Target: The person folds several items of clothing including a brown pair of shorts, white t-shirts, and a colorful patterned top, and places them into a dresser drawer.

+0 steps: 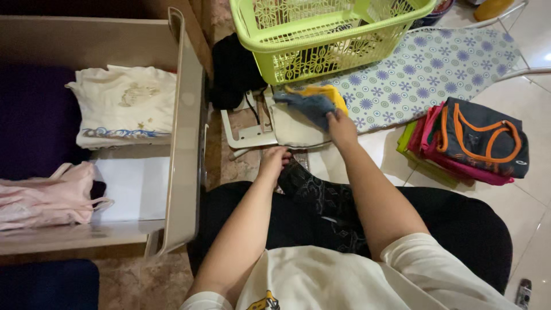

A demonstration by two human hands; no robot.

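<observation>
Head view, person seated on a pale tiled floor (534, 195), legs in black cloth stretched forward. Low ironing board (425, 69) with a violet flower-print cover lies across the floor ahead; its white metal end plate (247, 135) sits just beyond the knees. Lime-green plastic laundry basket (321, 34) stands on the board's near part, a black heap of cloth (232, 69) just beside it on the left. Left side of view: open pale drawer (186, 132) holding a folded cream garment (126, 106) and a folded pink garment (46, 198), its long edge close to the left forearm. Right side: stack of folded clothes (470, 143), dark top piece with orange trim over pink and green layers, resting on the tiles just beside the board. Open floor remains to the right of the stack and between stack and right arm; the space to the left is narrow, bounded by the drawer wall. Right hand (341, 127) reaches to the board end, fingers closed in a pinch on a small grey-blue cloth (307, 106) that lies crumpled over a yellow piece (333, 95). Left hand (274, 161) is curled down onto a dark patterned fabric (313, 189) at the lap; fingertips hidden, grip cannot be told.
</observation>
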